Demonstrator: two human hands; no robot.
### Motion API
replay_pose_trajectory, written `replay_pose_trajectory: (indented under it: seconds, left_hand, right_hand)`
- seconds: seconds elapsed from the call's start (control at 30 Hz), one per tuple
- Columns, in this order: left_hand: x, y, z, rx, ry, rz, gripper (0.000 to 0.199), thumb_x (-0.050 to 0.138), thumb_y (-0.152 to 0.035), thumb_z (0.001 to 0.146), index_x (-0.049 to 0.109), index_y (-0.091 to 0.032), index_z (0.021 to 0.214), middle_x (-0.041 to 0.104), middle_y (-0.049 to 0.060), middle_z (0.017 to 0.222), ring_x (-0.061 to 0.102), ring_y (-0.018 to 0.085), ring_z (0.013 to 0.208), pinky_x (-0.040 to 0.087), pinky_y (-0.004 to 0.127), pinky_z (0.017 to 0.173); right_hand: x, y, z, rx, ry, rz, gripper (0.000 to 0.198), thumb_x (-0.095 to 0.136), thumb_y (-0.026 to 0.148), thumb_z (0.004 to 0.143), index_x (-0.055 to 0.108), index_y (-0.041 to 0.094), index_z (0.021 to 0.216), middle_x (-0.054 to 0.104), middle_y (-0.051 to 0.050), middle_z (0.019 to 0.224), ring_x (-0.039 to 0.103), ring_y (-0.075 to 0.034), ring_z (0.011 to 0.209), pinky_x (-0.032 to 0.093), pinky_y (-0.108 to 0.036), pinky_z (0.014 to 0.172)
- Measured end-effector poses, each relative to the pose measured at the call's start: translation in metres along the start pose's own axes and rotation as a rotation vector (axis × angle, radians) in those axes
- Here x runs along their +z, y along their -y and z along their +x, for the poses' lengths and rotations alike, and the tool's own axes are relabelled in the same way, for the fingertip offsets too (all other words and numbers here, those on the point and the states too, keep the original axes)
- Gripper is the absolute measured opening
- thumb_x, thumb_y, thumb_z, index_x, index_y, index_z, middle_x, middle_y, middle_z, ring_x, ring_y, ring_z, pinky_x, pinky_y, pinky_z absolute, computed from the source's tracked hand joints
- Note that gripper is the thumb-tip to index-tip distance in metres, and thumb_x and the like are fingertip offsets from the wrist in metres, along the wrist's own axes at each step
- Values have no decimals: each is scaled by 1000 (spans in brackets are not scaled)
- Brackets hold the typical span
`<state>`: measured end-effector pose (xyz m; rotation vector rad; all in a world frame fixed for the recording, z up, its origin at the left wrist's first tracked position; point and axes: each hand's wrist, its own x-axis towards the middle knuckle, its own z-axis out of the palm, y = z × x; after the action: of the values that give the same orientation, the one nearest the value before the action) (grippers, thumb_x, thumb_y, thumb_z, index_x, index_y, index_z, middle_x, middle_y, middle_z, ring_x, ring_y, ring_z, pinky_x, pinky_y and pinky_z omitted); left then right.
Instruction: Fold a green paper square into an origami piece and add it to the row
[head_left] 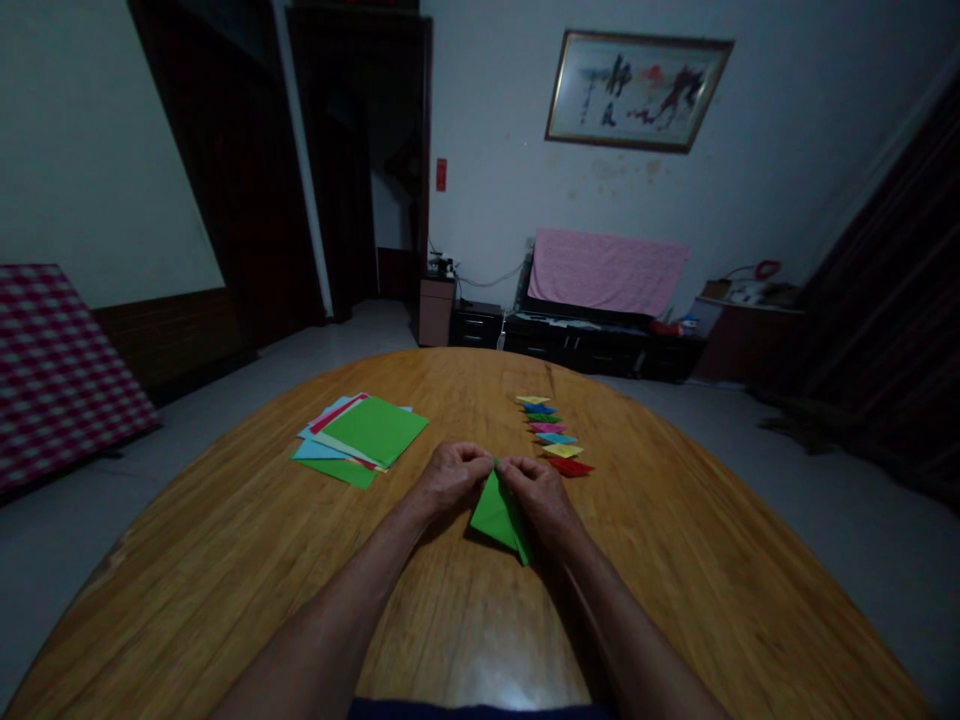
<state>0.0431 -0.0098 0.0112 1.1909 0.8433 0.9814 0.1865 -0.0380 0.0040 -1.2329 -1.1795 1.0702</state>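
Observation:
A folded sheet of green paper point(498, 515) is held between my two hands over the middle of the table. My left hand point(456, 470) pinches its far tip from the left side. Close against it, my right hand point(534, 485) grips the same tip and the right edge, fingers closed. The paper's near end hangs toward me, its layers slightly apart at the lower right corner. Part of the paper is hidden behind my right fingers. Just beyond my right hand lies a red folded paper piece point(570, 467), nearest in a row of small folded pieces.
Several folded pieces in yellow, blue, green and pink, including a pink one point(547, 428), run away from me. A stack of coloured paper sheets point(379, 432) lies left on the round wooden table point(247, 560). A pink cloth point(607, 270) drapes something by the wall.

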Motion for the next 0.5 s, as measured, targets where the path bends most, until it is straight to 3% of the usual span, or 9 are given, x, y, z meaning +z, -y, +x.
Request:
replay_pose_trajectory:
  seconds: [0.17, 0.37, 0.5]
  left_hand:
    - [4, -4, 3, 99, -92, 70, 21, 68, -30, 64, 61, -14, 76, 57, -1, 60, 48, 8, 49, 36, 20, 48]
    - [6, -14, -1, 448, -184, 541, 9, 61, -21, 70, 67, -16, 66, 62, 2, 66, 55, 13, 64, 41, 23, 62]
    - [8, -13, -3, 496, -175, 648, 11, 61, -20, 71, 71, -16, 69, 66, 4, 69, 59, 15, 66, 42, 24, 66]
  right_hand:
    - [1, -1, 2, 8, -86, 4, 30, 71, 44, 65, 66, 15, 71, 56, 1, 57, 44, -10, 50, 32, -23, 48]
    - [2, 3, 2, 3, -167, 41, 26, 70, 41, 62, 65, 16, 66, 50, 4, 50, 39, -10, 47, 29, -24, 46]
    - [1, 0, 5, -11, -163, 64, 27, 71, 41, 60, 66, 15, 67, 52, 3, 54, 41, -10, 49, 31, -23, 47]
